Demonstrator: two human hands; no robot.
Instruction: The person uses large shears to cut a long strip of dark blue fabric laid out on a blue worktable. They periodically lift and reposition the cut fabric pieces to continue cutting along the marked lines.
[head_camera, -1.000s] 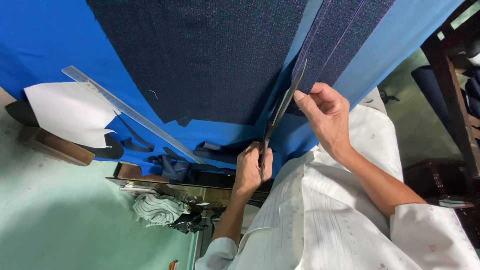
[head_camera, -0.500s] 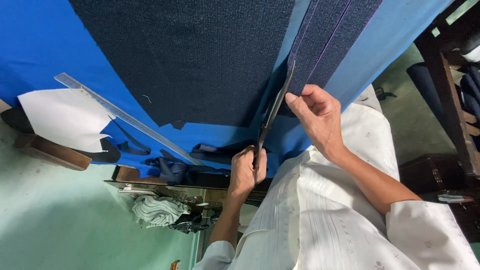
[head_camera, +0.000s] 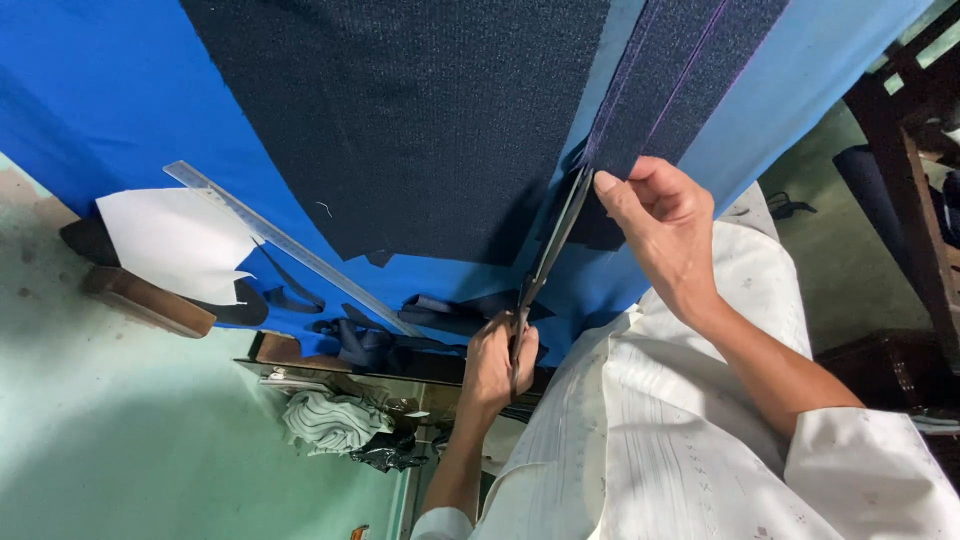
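White short-sleeved shirt with faint woven stripes

table, blue cloth cover | dark fabric | ruler | paper

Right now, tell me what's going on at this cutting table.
A person in a white shirt is cutting dark fabric on a table covered in blue cloth. The left hand grips the scissors, whose blades run up along the edge of a dark fabric strip. The right hand pinches that strip beside the blades. A clear ruler, a white paper piece and dark scraps lie to the side.
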